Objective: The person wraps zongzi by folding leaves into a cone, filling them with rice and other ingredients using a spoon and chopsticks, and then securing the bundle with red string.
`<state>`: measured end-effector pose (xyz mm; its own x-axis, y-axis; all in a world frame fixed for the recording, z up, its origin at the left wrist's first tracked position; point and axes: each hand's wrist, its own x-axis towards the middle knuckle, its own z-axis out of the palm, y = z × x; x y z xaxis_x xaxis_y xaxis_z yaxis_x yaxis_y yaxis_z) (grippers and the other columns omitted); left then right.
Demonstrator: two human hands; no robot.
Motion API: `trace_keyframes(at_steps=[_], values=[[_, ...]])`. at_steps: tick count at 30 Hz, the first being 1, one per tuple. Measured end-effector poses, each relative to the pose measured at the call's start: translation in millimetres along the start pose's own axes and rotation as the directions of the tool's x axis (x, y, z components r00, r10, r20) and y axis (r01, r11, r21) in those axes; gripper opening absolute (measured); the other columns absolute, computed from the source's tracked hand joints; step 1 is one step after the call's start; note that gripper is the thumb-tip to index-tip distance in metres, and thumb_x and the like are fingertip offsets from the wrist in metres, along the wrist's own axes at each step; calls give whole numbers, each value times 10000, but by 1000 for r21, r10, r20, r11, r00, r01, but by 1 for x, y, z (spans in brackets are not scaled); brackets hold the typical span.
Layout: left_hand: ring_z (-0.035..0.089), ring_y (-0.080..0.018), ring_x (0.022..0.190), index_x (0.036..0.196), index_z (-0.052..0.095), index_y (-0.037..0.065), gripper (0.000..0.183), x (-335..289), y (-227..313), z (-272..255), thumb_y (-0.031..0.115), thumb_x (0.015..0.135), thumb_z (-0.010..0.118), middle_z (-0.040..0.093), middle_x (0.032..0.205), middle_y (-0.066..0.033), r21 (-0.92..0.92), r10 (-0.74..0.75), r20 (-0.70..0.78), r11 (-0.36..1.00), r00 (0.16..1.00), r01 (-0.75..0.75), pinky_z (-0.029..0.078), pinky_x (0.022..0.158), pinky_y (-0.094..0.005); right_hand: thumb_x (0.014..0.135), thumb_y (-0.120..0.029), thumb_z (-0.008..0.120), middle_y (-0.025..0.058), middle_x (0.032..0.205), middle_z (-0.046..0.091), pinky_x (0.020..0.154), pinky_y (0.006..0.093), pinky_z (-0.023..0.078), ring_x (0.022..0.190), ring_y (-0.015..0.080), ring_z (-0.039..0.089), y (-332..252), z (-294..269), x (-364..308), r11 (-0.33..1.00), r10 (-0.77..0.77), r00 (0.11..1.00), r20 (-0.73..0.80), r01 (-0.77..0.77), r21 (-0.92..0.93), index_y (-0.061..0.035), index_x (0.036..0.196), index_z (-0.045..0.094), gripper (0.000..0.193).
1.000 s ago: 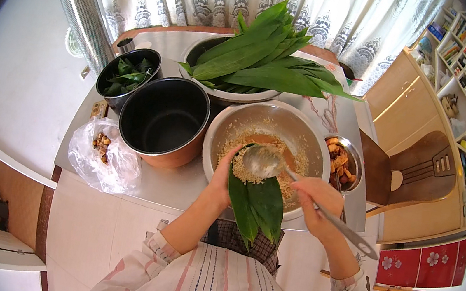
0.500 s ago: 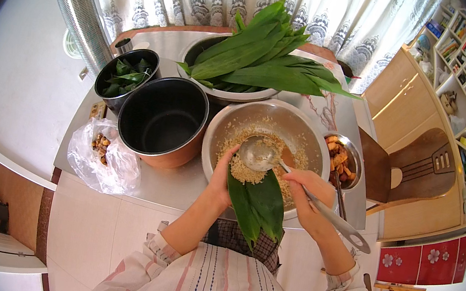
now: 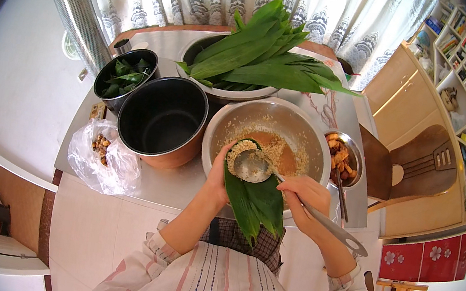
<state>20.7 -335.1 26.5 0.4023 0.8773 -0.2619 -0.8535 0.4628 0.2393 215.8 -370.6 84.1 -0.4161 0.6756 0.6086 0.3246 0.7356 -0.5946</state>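
Observation:
In my left hand (image 3: 218, 174), closed around them, are broad green leaves (image 3: 253, 201) folded into a cup at the top, their tips hanging down toward me. Pale rice (image 3: 240, 149) fills the cup. My right hand (image 3: 307, 196) grips the handle of a metal ladle (image 3: 252, 166), whose bowl rests on or just over the rice in the leaves. Beneath both hands stands a wide steel bowl (image 3: 320, 134) with loose rice grains and brownish liquid at its bottom. The ladle's bowl hides part of the leaf cup.
A heap of long green leaves (image 3: 256, 60) lies in a basin at the back. To the left are an empty dark pot (image 3: 163, 116), a smaller pot (image 3: 100, 84) of leaf-wrapped parcels and a plastic bag (image 3: 106, 167) of brown pieces. A small bowl of meat chunks (image 3: 338, 153) stands right.
The ladle's bowl has moved slightly down and toward me, uncovering the rice-filled leaf cup. My left hand has raised or turned the leaves a little, and more liquid shows in the steel bowl.

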Motion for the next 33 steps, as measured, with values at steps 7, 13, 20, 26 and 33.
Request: trace_keyframes(at_steps=[7,13,20,26,33], values=[[611,-244,915,1066,576,43,312,1,2,1,284,920,443,631,1019,-115,-89,-7,-32,996,999,4,505,829,-384,722,63,574,117,816,647,668,315,497,741,261,629,-9,-14,7,999,-39,999,-37,38,-29,-12,861,621,164],[587,-277,942,1079,580,78,390,10,1,-8,386,893,428,620,1051,-110,-55,-64,11,996,998,65,477,854,-434,661,45,609,156,970,633,694,349,522,834,305,621,-10,-15,8,948,-237,946,219,275,-160,-3,892,594,236],[596,-280,901,1059,582,66,390,13,2,-15,381,899,415,631,1004,-121,0,-59,88,998,994,60,483,832,-432,660,21,609,171,1034,615,730,364,533,878,322,617,2,-4,5,893,-296,898,325,381,-239,4,899,570,243],[616,-286,887,1029,578,19,335,8,7,-12,276,935,385,630,988,-171,-136,-90,63,986,994,98,505,812,-413,677,48,606,184,1008,632,734,346,510,857,308,618,9,-17,7,962,-222,975,21,222,-157,-2,903,606,232],[605,-274,922,1056,594,62,376,7,12,-17,364,903,432,634,1025,-122,-89,-30,13,996,999,31,483,853,-415,712,18,591,198,1058,600,768,363,503,923,323,589,49,-12,-18,802,-100,975,198,197,-564,24,1007,578,295]])
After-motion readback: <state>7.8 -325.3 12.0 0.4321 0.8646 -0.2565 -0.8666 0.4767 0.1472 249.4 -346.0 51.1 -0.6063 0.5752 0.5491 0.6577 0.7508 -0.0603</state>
